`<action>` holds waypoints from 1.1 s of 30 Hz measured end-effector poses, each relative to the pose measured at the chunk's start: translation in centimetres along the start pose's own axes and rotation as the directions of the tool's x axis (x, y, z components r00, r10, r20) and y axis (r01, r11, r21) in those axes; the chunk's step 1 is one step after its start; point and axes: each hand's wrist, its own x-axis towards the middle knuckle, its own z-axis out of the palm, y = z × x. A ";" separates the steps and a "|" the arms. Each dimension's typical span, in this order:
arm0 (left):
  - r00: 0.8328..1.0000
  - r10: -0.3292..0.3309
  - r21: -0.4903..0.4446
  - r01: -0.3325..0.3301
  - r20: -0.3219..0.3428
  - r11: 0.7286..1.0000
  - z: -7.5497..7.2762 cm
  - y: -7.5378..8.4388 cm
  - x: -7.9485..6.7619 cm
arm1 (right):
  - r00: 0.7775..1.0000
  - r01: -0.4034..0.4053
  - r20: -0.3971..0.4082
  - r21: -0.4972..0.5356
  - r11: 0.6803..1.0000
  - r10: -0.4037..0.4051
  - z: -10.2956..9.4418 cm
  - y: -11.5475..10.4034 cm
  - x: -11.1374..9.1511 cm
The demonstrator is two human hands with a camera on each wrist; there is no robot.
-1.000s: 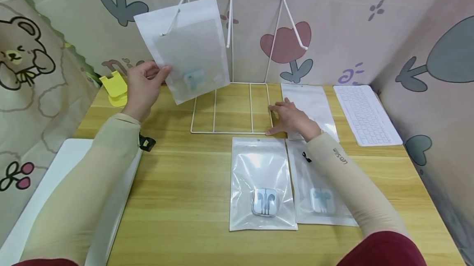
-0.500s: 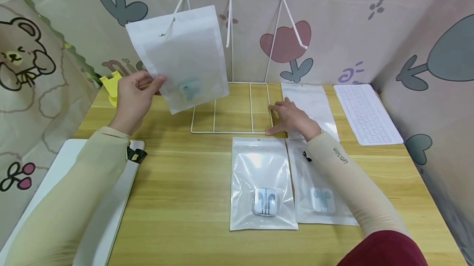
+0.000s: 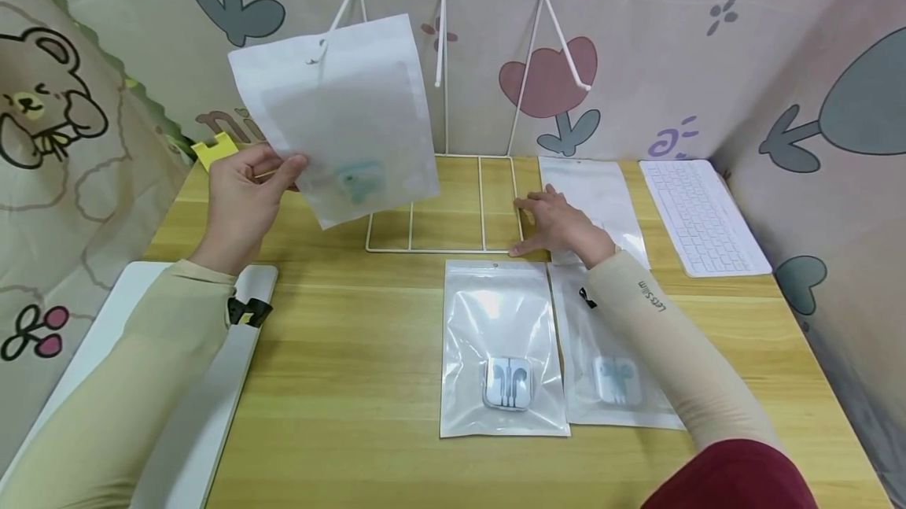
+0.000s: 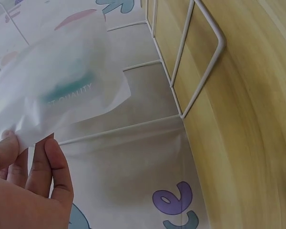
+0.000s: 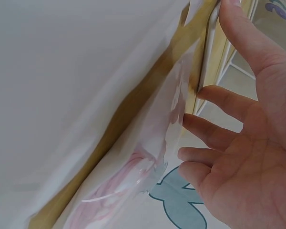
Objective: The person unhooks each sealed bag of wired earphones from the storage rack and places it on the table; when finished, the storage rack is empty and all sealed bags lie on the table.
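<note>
In the head view my left hand (image 3: 244,198) pinches the left edge of a white zip bag (image 3: 354,116). The bag hangs tilted by its top hole near the tip of the left hook of a white wire display rack (image 3: 483,206). A teal shape shows faintly through it; the left wrist view has the bag (image 4: 62,71) with partly readable lettering. My right hand (image 3: 562,227) touches the rack's base at its front right corner, fingers spread. From the right wrist, thumb and index finger of that hand (image 5: 248,129) meet the wire.
Two clear-front bags with boxed earphones, one nearer (image 3: 506,320) and one partly under the right forearm (image 3: 616,407), lie in front. Another white bag (image 3: 591,194) and a keyboard (image 3: 704,218) lie right. A yellow stand (image 3: 215,149) and a white board (image 3: 237,352) are left.
My left hand has moved left and toward me, sliding the bag along the hook toward its tip. The bag sits lower in view. My right hand stays on the rack's base.
</note>
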 end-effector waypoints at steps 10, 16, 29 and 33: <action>1.000 0.013 -0.037 -0.012 0.007 0.999 -0.2 0.3 -1.8 | 1.000 0.002 -0.005 0.007 1.000 -0.002 -0.1 0.1 0.1; 0.997 0.075 -0.098 -0.073 0.016 0.993 -0.3 0.6 -2.8 | 1.000 0.002 -0.001 0.002 1.000 -0.002 -0.1 0.1 0.1; 0.991 0.129 -0.208 -0.117 0.045 0.971 -0.5 1.9 -3.9 | 1.000 -0.004 0.001 0.007 1.000 0.004 0.0 0.0 0.1; 0.993 0.096 -0.169 -0.084 0.064 0.982 -0.7 2.1 -4.6 | 1.000 -0.006 0.005 0.013 1.000 0.006 0.0 -0.1 0.0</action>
